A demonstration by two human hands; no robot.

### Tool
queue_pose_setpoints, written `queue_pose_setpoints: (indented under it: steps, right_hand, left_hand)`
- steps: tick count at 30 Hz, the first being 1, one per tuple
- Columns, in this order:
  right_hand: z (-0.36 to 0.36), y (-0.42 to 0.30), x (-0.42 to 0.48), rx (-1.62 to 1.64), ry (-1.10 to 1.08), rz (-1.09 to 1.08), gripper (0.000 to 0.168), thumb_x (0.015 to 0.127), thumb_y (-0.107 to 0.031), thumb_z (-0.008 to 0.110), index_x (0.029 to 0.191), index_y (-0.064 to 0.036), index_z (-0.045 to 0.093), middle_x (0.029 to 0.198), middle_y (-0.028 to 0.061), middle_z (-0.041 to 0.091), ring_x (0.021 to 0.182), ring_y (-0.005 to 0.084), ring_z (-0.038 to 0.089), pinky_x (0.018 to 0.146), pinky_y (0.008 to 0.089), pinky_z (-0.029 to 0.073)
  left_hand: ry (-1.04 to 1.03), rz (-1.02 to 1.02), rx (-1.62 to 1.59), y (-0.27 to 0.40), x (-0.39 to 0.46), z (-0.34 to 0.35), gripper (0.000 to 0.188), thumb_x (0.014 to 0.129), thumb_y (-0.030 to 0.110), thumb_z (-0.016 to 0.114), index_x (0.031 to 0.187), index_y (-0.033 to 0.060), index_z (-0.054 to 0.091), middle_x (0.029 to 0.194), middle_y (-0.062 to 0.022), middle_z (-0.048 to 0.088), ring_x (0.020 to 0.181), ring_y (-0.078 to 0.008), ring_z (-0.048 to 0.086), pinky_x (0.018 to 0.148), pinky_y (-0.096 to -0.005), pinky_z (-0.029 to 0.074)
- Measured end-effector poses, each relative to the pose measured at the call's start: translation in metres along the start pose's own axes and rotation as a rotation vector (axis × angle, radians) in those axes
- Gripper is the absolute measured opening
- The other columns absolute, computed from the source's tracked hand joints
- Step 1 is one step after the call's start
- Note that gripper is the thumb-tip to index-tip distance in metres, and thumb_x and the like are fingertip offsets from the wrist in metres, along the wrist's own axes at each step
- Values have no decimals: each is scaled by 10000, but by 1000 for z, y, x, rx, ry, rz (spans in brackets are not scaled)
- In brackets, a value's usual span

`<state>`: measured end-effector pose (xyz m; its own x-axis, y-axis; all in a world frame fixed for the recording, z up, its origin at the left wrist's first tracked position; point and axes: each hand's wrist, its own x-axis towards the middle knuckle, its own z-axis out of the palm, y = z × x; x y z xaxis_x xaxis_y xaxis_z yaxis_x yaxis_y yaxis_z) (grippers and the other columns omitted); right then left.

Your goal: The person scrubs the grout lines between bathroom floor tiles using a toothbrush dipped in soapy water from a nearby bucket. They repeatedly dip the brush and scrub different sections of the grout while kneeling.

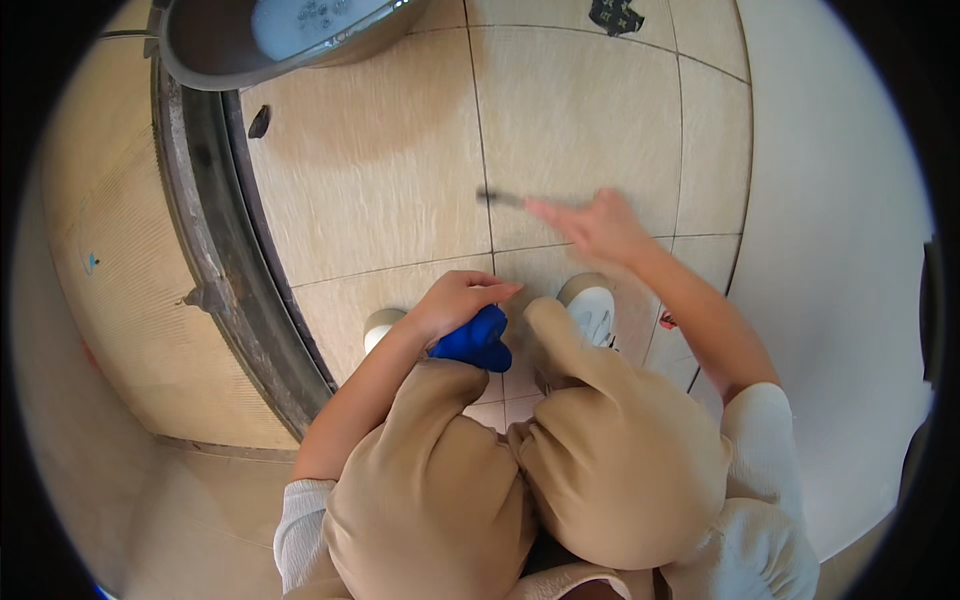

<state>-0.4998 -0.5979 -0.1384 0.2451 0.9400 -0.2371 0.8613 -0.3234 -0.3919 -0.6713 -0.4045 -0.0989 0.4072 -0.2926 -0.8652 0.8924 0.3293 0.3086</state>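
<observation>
Over the tiled floor point(360, 195), my right hand point(609, 229) reaches out with a slim tool point(504, 196) in its fingers. The tool's dark head lies over a dark grout line; motion blur hides whether it is a brush and whether it touches the tile. My left hand point(457, 304) is at my left knee, above the shoes. A bunched blue cloth point(474, 341) hangs beneath its palm, partly covered by the hand, with thumb and forefinger pointing right.
A dark basin point(210, 71) of sudsy water stands at the upper left, beside a damp patch. Along the left runs a worn metal threshold track point(217, 217). A dark scrap point(259, 121) and a patterned black piece point(616, 16) lie on the tiles. A white wall point(825, 262) bounds the right.
</observation>
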Motion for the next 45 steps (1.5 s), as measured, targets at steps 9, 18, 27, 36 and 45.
queue_pose_setpoints:
  steps: [9, 18, 27, 36, 45]
  right_hand:
    - [8, -7, -10, 90, -58, -7, 508, 786, -169, 521, 1271, -321, 504, 487, 43, 496, 360, 224, 426, 433, 347, 364]
    - [8, -30, -28, 114, -20, 21, 432, 841, -174, 499, 1250, -313, 527, 492, 23, 516, 382, 226, 445, 452, 322, 358]
    - [-65, -38, 45, 395, 325, 158, 428, 805, -96, 576, 1221, -196, 569, 550, 41, 556, 400, 185, 398, 480, 277, 343]
    - [-199, -72, 112, 203, 645, -56, 427, 790, -53, 599, 1211, -122, 573, 653, 32, 634, 406, 154, 393, 478, 258, 346]
    - [-245, -89, 252, -145, -222, 248, 392, 814, -137, 479, 1159, -262, 614, 1008, 92, 652, 947, 282, 616, 795, 369, 494]
  left_hand:
    - [22, 24, 72, -2, 0, -4, 400, 792, 319, 688, 978, -33, 648, 800, -44, 618, 672, -91, 533, 614, -234, 448]
    - [115, 141, 151, -5, 2, -12, 456, 778, 364, 693, 990, -36, 643, 844, -79, 645, 697, -99, 554, 638, -238, 458]
    - [187, 185, -12, 37, -39, -20, 351, 837, 338, 646, 994, 30, 584, 841, -55, 596, 721, -78, 553, 631, -215, 469]
    - [486, 525, -447, 153, -97, -75, 673, 836, 585, 504, 1142, -13, 460, 903, -153, 579, 752, -205, 606, 710, -311, 514]
    - [446, 536, -730, 175, -72, -96, 346, 834, 201, 446, 1066, -55, 467, 866, -183, 602, 736, -261, 607, 702, -415, 506]
